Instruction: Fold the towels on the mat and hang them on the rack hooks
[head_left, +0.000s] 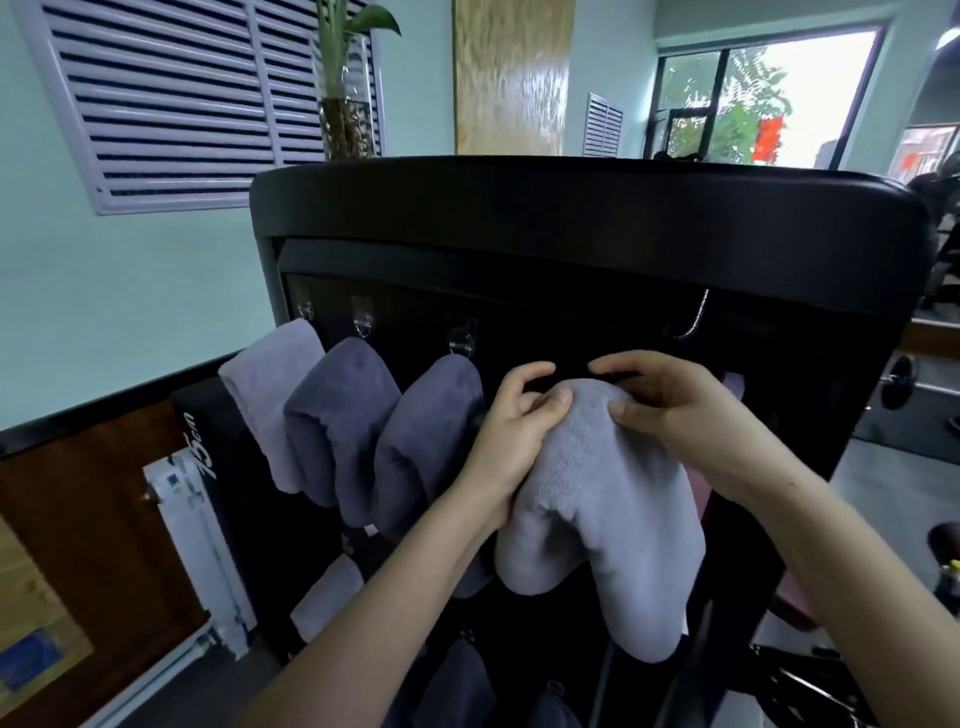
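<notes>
At the rack (571, 208), left hand (511, 415) and right hand (675, 410) apparently both pinch the towel (602, 499).

2 forearms (395, 587), left grip (511, 421), right grip (675, 410) all bare; nails seemingly short.

One black rack (582, 208). Upper row: four towels, being far-left light towel (270, 395), two dark towels (337, 415), right light towel (597, 493). Three hooks (461, 340) visible. Lower down: one light lower towel (327, 597); dark ones uncountable.
</notes>
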